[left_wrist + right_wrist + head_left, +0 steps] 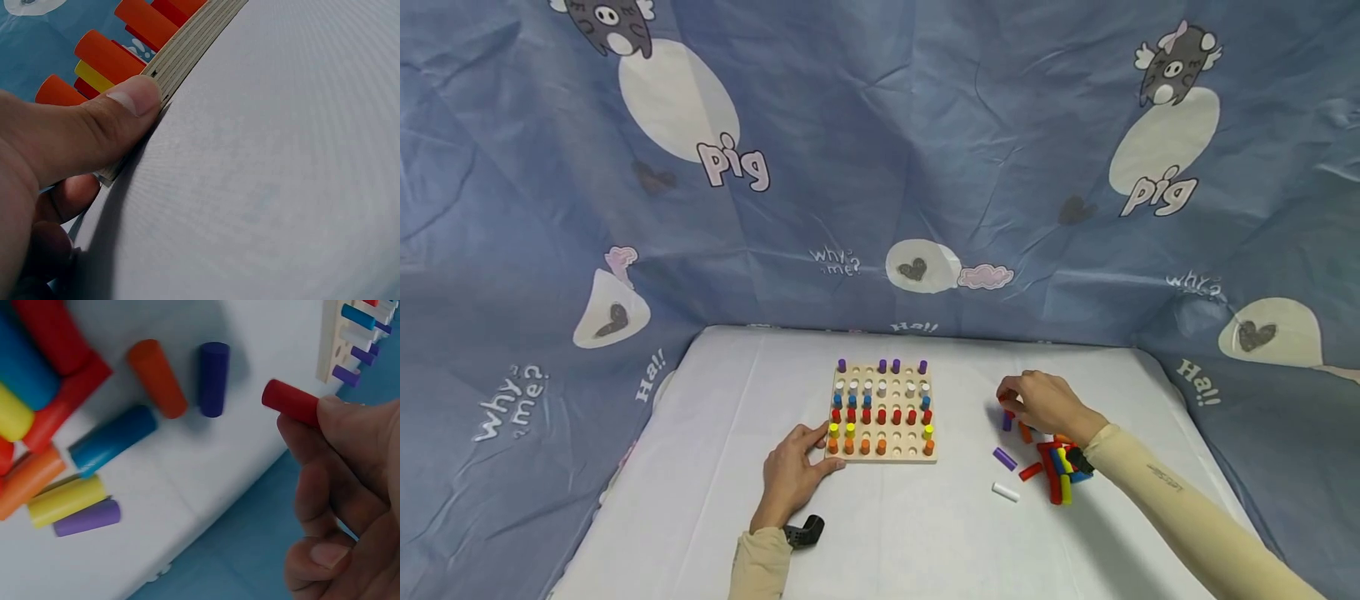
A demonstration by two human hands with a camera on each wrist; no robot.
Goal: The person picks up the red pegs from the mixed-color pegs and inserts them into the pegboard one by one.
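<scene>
A wooden pegboard (897, 457) lies on the table, with rows of purple, white, blue, red, yellow and orange pegs standing in it and some holes bare. My left hand (793, 471) holds the board by its near left corner, the thumb (134, 97) against the front edge and the fingers along the left side. To the right of the board, my right hand (1041, 404) pinches a red peg (290, 403) between thumb and fingers. In the right wrist view this peg is raised near a dark purple peg (214, 380) and an orange peg (157, 378).
A pile of loose pegs (1054, 479) in several colours lies under and in front of my right wrist. Apart from it, a purple peg (1004, 458) and a white peg (1006, 492) lie nearer the board. Behind the white table (715, 392) hangs a blue printed cloth (850, 167).
</scene>
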